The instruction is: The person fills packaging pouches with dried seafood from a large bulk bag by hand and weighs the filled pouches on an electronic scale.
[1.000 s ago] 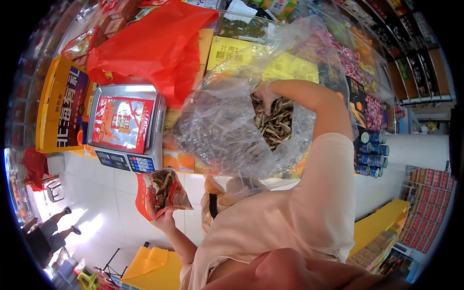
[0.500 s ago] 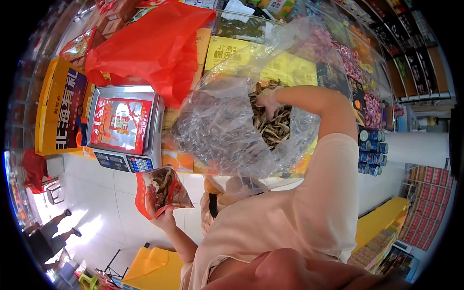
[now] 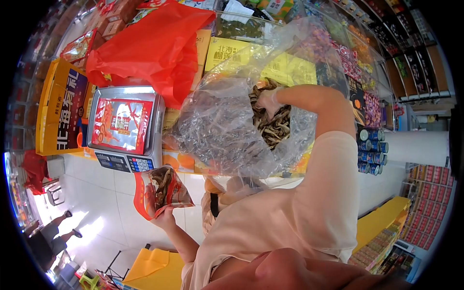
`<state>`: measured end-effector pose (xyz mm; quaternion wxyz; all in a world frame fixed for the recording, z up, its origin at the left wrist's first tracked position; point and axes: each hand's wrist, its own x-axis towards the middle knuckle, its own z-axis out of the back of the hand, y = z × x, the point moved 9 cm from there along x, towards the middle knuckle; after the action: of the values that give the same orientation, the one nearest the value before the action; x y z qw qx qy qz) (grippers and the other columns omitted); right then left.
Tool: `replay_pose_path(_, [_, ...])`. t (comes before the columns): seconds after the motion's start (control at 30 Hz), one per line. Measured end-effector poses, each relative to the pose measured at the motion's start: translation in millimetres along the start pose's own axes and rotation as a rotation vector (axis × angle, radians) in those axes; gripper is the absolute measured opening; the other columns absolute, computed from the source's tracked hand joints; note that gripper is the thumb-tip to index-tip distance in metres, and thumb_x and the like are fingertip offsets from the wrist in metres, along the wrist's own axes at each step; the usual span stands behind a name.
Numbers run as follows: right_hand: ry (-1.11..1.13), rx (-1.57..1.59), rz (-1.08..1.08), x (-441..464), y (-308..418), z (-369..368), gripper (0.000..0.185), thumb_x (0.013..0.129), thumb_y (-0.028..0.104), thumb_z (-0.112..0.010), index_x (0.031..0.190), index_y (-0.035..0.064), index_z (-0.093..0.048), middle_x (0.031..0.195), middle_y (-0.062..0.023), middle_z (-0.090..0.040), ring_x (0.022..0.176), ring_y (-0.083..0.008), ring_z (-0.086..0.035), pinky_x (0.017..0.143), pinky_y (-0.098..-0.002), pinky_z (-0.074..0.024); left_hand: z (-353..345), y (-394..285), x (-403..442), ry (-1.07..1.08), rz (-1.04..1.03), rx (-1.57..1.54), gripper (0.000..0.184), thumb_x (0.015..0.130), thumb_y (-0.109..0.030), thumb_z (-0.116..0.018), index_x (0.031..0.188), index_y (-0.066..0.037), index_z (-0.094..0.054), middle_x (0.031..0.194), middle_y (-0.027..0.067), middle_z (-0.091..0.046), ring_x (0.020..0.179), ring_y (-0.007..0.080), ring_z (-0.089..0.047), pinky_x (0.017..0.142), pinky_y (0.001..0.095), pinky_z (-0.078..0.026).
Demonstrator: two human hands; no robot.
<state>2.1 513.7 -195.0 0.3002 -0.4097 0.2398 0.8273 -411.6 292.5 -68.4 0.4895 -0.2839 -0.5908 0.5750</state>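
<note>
Beyond the edge of the desk [image 3: 186, 162], the left hand [image 3: 163, 215] is gripping the pouch [image 3: 175, 191]; the right hand [image 3: 269, 102] is reaching inside the clear bag [image 3: 217, 128], its grip unclear.

Likely a shop, scale [image 3: 126, 123], stacked cans [image 3: 371, 152], packed shelves [image 3: 427, 203]

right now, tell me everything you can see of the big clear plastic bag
The clear plastic bag is thin, see-through, colorless and heavily crumpled, with shiny creases. It lies spread out to the right of the digital scale, its far part draped over yellow boxes. Its mouth is open, showing brownish, shriveled pieces that look like small dried fish. The right hand reaches into the opening, fingers among them. The bag's underside is hidden.
</note>
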Motion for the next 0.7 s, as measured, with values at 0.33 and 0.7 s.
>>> replay_pose_path(0.33, [0.036, 0.127, 0.013, 31.2, -23.4, -35.9, 0.071, 0.055, 0.045, -0.074, 0.107, 0.0013, -0.054, 0.097, -0.0169, -0.060, 0.089, -0.0322, -0.056, 0.076, -0.0407, -0.0447, 4.5, -10.8, -0.4, -0.004, 0.070, 0.114, 0.066, 0.060, 0.005, -0.052, 0.124, 0.008, -0.038, 0.126, 0.0188, -0.045, 0.117, 0.0297, -0.043, 0.100, 0.0352, -0.030])
replay_pose_path(0.7, [0.141, -0.061, -0.124, -5.1, 0.0, 6.0, 0.056, 0.059, 0.041, -0.071, 0.101, 0.0057, -0.060, 0.097, -0.0128, -0.061, 0.089, -0.0295, -0.057, 0.073, -0.0421, -0.0449, -4.5, -23.0, 11.4, -0.001, -0.058, -0.120, 0.067, 0.064, 0.000, -0.063, 0.125, 0.009, -0.037, 0.128, 0.0195, -0.044, 0.116, 0.0299, -0.044, 0.097, 0.0368, -0.033])
